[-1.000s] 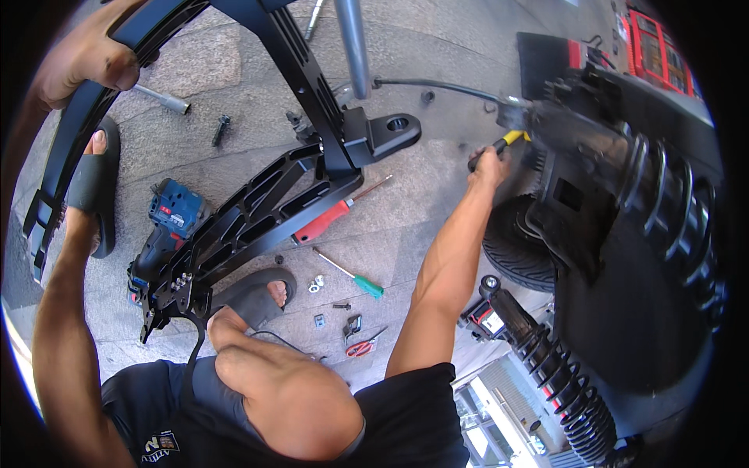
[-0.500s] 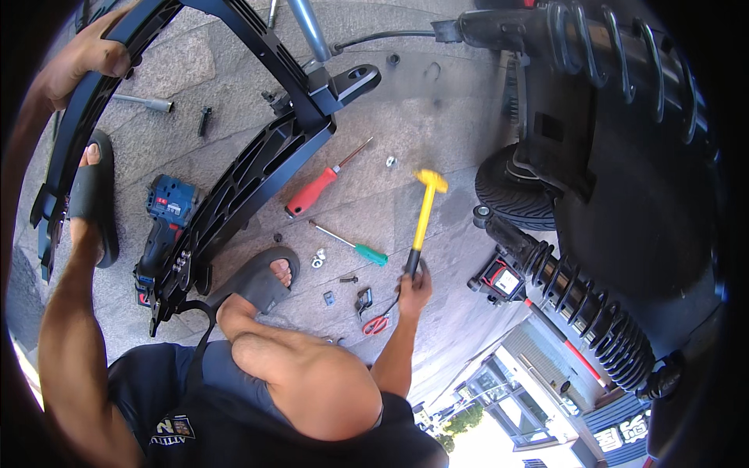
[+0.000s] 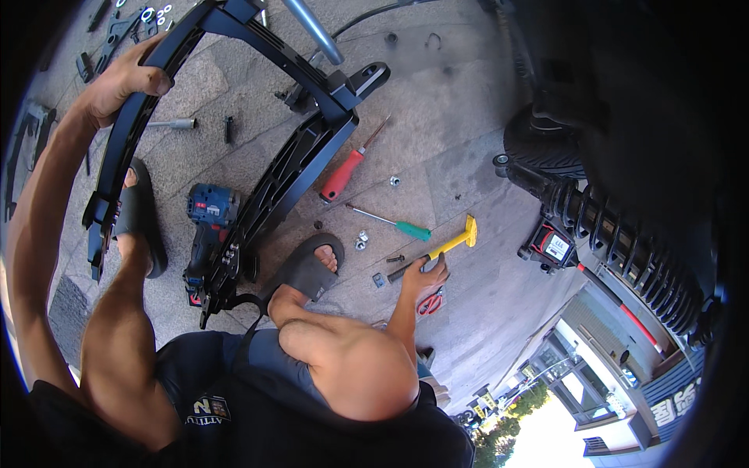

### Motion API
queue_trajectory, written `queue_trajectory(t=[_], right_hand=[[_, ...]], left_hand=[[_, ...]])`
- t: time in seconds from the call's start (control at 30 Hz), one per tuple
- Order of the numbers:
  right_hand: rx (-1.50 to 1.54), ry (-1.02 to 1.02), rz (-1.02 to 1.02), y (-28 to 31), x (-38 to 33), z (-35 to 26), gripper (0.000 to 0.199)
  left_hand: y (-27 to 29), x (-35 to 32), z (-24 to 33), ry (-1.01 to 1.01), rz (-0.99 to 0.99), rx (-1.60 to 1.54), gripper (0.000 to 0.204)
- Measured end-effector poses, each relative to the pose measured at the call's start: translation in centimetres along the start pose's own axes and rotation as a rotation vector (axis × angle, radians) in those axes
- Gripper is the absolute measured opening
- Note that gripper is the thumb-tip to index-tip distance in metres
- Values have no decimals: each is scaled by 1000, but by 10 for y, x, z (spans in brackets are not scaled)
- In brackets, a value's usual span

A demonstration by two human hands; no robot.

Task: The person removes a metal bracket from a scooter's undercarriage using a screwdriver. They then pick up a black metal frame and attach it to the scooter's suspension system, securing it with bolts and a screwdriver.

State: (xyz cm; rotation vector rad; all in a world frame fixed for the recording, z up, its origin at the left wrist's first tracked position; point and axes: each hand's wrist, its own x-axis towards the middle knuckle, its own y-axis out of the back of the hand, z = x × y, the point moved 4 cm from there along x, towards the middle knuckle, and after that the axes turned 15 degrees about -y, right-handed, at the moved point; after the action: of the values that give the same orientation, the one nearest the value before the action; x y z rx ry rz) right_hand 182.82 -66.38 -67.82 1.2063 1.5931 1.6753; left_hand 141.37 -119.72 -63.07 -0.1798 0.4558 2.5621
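My left hand (image 3: 131, 82) is closed around the left bar of a black metal frame (image 3: 290, 69), which stands tilted over the paving between my feet. Low over the ground on the right, my right hand (image 3: 425, 274) grips the dark handle of a hammer (image 3: 452, 246) with a yellow shaft and head. Red-handled pliers (image 3: 431, 303) lie just below that hand. Left of it are a small bolt (image 3: 396, 259) and a small blue-grey part (image 3: 379, 280). A green-handled screwdriver (image 3: 412, 230) and a larger red screwdriver (image 3: 342, 177) rest farther out.
A blue cordless driver (image 3: 211, 207) stands behind the frame's lower end. Metal nuts (image 3: 361, 240) lie near my sandal (image 3: 308, 269). On the right are a tyre (image 3: 538, 152), a coil-spring shock absorber (image 3: 605, 242) and a jack (image 3: 552, 248) with a red-and-black handle.
My right hand has brought the hammer down from upright to nearly level, close to the ground. The view has shifted, and my left hand still holds the frame.
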Motion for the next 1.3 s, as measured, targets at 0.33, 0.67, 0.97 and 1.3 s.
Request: queue_trajectory(t=[0.33,0.67,0.97,1.3], right_hand=[[263,397,-466,-65,16,-153,24],[558,403,-1404,-6,-131,-230,62],[1092,-188,-1670,47,-156,-268,39],[1117,-409,-1528,68,-135,-226,39]], left_hand=[[-12,8,21,-8,-13,-80,96],[-20,11,47,76,-86,-136,102],[-24,9,61,120,-176,-107,111],[-64,11,93,-13,-232,-144,109]])
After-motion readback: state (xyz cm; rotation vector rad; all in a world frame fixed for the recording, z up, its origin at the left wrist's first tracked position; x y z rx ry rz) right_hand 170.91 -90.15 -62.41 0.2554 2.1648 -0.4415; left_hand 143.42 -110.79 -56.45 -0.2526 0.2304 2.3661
